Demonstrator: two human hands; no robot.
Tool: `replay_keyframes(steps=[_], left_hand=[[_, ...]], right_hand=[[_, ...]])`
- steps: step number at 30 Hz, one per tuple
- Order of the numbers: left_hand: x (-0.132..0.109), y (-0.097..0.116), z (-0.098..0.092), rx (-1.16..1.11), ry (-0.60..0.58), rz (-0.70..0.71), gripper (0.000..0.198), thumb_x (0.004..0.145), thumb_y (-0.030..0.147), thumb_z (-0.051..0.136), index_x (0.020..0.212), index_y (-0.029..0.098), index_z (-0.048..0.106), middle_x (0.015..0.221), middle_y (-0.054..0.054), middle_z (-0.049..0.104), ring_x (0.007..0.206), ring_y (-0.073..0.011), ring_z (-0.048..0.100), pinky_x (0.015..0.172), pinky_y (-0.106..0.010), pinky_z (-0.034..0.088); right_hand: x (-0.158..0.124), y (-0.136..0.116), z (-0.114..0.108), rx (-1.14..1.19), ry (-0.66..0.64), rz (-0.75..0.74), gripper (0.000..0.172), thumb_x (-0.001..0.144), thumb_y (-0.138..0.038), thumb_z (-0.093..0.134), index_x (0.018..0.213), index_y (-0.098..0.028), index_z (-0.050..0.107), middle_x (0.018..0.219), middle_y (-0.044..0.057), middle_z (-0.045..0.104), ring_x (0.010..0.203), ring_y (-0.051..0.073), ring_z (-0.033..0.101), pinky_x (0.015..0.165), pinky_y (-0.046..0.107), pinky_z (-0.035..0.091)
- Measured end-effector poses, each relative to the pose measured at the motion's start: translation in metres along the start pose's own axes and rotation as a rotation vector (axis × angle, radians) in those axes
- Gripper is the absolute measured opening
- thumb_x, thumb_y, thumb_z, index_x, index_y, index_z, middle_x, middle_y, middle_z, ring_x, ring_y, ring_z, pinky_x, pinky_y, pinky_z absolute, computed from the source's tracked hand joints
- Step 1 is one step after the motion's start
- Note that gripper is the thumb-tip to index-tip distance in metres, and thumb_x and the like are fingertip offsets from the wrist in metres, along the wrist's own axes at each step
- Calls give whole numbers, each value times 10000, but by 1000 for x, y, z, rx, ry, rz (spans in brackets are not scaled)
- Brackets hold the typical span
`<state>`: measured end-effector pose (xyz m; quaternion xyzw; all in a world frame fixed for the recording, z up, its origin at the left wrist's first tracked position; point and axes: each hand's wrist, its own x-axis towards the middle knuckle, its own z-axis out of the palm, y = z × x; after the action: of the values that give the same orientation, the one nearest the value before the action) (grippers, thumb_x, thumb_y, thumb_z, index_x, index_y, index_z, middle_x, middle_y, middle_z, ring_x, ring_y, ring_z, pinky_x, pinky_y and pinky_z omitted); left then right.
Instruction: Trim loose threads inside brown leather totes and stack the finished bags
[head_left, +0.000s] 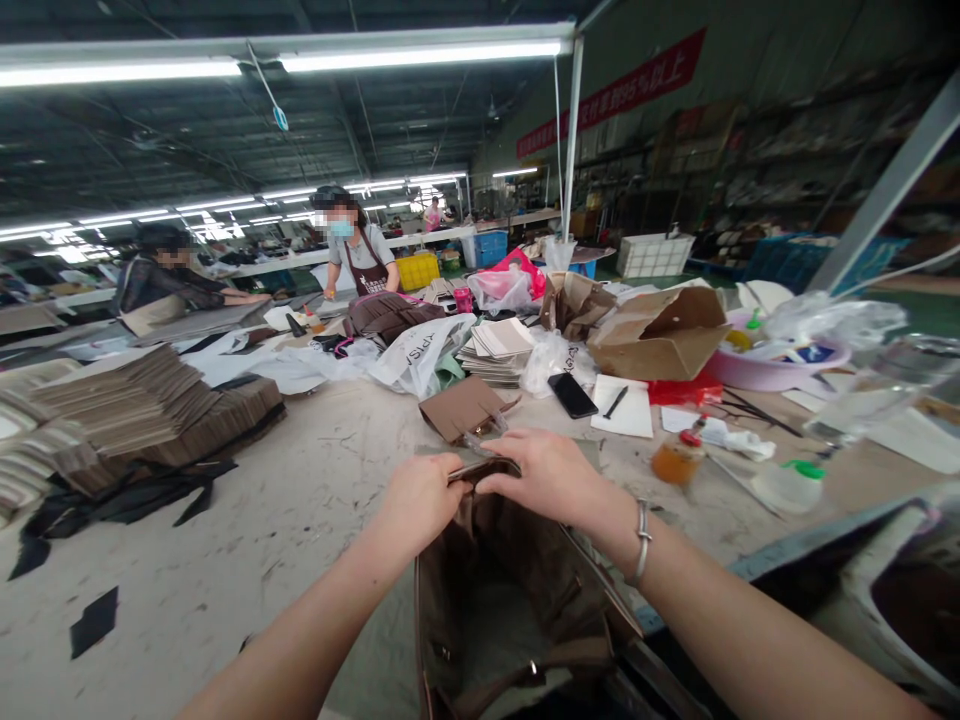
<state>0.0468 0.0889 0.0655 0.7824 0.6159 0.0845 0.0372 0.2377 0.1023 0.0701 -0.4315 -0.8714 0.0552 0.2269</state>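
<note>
A brown handbag (450,630) gapes toward me at the table's near edge, its dark inside and metal fittings showing. My left hand (420,500) is closed on the far rim, thumb and fingers pinching the edge. Close beside it, my right hand (551,475) grips the same rim, with the thumb inside and the fingers over the outer side. Just beyond both hands lies a brown flap (465,408), with clear plastic-wrapped pieces at its near edge; whether it joins the bag I cannot tell.
Stacked brown panels (150,410) and black strips (127,510) lie left. Ahead are a phone (572,396), a pen (616,403) on paper and an open paper bag (660,330). A glue jar (677,458) and green-capped bottle (791,487) stand right. Two people work across the tables.
</note>
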Motion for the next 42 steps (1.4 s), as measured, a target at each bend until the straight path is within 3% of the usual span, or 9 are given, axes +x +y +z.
replay_keyframes(steps=[4,14,17,20,30,34,39,42], left_hand=[[0,-4,3,-53,9,4,146,790,301,563,731,204,654,708,-8,673,651,-155,576,550,-249,288],[-3,-7,-4,-249,-26,2,174,742,350,637,661,197,660,625,36,636,599,-125,545,536,-229,307],[-8,-10,-7,-377,-48,36,115,733,328,651,796,239,690,725,63,678,673,-123,587,596,-216,374],[-10,-10,-8,-444,-14,81,193,760,280,626,944,276,684,878,72,706,781,-123,619,703,-209,420],[-7,-10,1,-406,64,77,179,823,226,542,858,231,718,782,43,720,665,-121,618,693,-218,460],[-7,-12,2,-442,53,62,218,842,235,510,914,228,716,849,32,725,721,-136,632,735,-229,478],[-6,-9,-1,-359,48,186,244,863,287,501,1031,245,674,997,19,709,859,-151,646,804,-236,469],[-4,-6,0,-247,98,206,210,868,256,492,949,229,684,948,2,715,849,-156,647,791,-239,459]], right_hand=[[8,-5,2,-63,-62,-65,183,858,-357,583,943,-230,683,920,36,652,876,176,579,712,251,386],[13,-5,3,-92,-98,-63,170,882,-281,542,840,-204,688,859,29,652,826,162,582,653,241,365],[13,-5,4,-91,-96,-69,179,885,-283,537,825,-200,685,849,26,647,807,155,580,647,242,358],[13,-3,5,-84,-87,-82,178,891,-276,527,847,-205,684,851,25,647,807,153,578,655,244,353],[12,-4,5,-97,-85,-106,204,895,-267,510,799,-182,668,831,35,645,785,152,577,644,248,352],[14,-4,5,-114,-88,-107,224,900,-275,495,794,-177,665,832,42,650,805,165,584,654,259,365],[15,-5,6,-113,-121,-114,254,917,-246,447,828,-172,672,877,65,653,855,176,584,685,263,378],[15,-6,5,-106,-122,-123,267,922,-242,431,836,-175,676,884,64,652,847,175,581,680,260,375]])
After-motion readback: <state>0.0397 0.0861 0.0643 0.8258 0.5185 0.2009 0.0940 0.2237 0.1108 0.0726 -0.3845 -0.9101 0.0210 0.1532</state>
